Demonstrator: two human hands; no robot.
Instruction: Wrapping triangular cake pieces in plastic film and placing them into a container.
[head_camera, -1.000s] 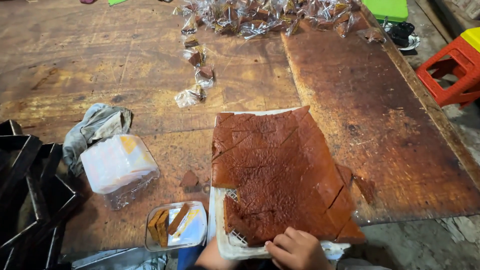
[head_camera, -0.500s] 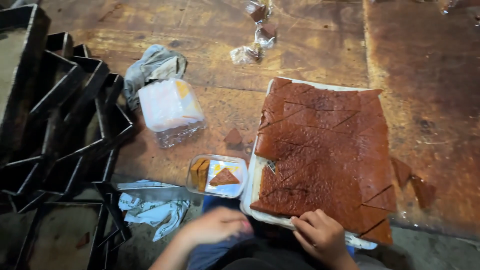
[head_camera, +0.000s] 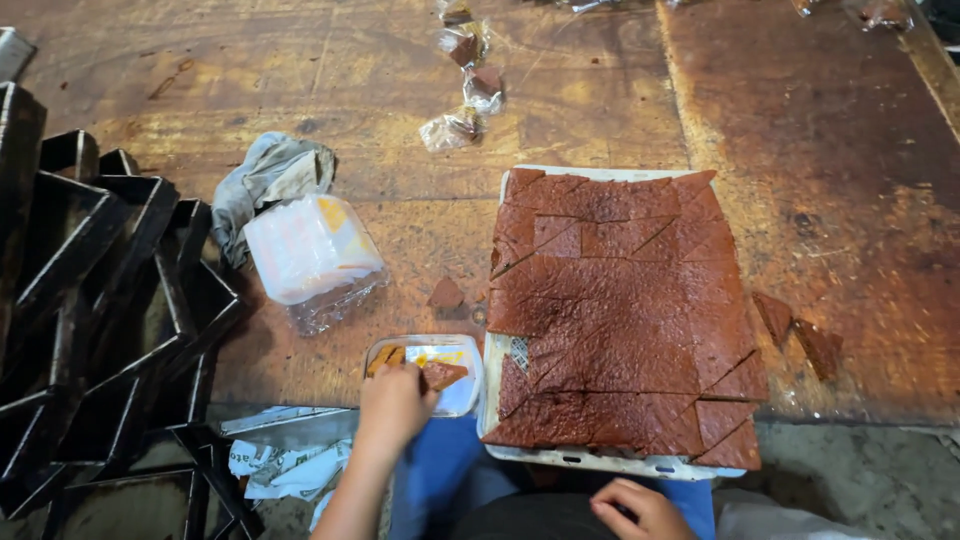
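1. Now the person's left hand reaches into the small clear plastic tub at the near edge of the worn wooden table; half a second ago that hand hovered lower, short of the tub, so it has moved up and forward onto it.
2. Its fingers are curled down over the brown and orange scraps inside the tub, though whether they pinch a piece cannot be told from this angle.
3. The right hand sits low at the bottom edge, loosely curled and holding nothing visible; earlier it rested on the near rim of the white tray, and it has since dropped back from it.
4. The large reddish-brown scored sheet, cut into triangles and rectangles, lies untouched on that tray, just right of the tub.
5. Judged from this, attention has shifted from the sheet to the tub's contents.
6. Near the tub lie a loose brown triangular offcut, a clear lidded plastic box with white and orange contents, and a crumpled grey cloth.
7. Stacked black metal moulds fill the left side; small clear-wrapped pieces lie at the far end.
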